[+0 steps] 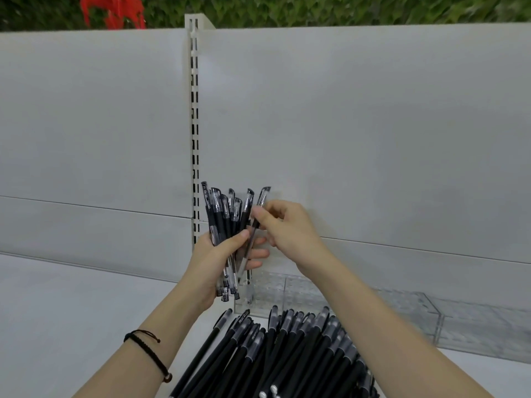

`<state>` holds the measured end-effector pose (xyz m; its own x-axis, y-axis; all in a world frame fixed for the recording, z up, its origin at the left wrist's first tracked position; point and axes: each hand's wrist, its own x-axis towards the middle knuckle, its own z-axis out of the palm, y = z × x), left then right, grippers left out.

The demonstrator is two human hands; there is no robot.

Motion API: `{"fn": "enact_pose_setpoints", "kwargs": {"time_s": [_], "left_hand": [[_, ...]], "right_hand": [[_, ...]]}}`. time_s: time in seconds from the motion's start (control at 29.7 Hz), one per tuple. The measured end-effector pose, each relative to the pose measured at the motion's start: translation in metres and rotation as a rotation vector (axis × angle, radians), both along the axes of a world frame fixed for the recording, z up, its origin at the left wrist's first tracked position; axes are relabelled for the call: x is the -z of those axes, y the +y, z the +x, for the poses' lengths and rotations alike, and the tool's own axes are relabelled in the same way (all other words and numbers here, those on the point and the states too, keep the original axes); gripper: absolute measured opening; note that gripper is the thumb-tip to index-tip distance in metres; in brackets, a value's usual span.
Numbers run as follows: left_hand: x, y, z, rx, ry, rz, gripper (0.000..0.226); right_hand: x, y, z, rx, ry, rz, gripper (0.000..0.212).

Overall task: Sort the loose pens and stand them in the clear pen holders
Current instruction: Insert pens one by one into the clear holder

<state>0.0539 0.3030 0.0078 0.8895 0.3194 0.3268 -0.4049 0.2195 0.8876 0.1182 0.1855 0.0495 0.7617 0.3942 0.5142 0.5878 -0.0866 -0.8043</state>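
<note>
The left hand (221,254) is curled round a bunch of see-through pens (222,216), caps on top. I think this keeps one kind together, right above the clear pen holders (301,294) at the far side of the shelf (71,305). The right hand (284,225) pinches one pen (252,235) at the right edge of the bunch with thumb and fingertips, maybe to pull it out or tuck it in. The black pens (287,354) lie in a big pile near the person, a different kind, not yet stood up.

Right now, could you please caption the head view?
Left hand grips a pen bundle; right hand pinches a single pen near clear holders.
</note>
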Motion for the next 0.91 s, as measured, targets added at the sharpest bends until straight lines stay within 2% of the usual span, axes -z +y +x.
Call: {"fn": "enact_pose_setpoints", "kwargs": {"time_s": [0.13,0.37,0.5,0.71,0.91], "left_hand": [[0.002,0.008,0.004,-0.116,0.02,-0.026,0.013],[0.008,0.015,0.01,-0.283,-0.024,-0.005,0.013],[0.01,0.018,0.011,-0.267,-0.002,-0.043,0.007],[0.011,0.018,0.011,-0.216,0.021,-0.134,0.007],[0.007,0.022,0.01,-0.177,0.035,-0.297,0.01]], "right_hand": [[-0.01,-0.008,0.003,0.087,-0.067,0.043,0.025],[0.004,-0.005,0.004,0.108,-0.205,-0.267,0.027],[0.01,-0.002,0.007,0.125,-0.234,-0.325,0.025],[0.024,0.0,0.008,0.053,-0.206,-0.515,0.038],[0.02,-0.003,0.006,0.046,-0.157,-0.541,0.045]]}}
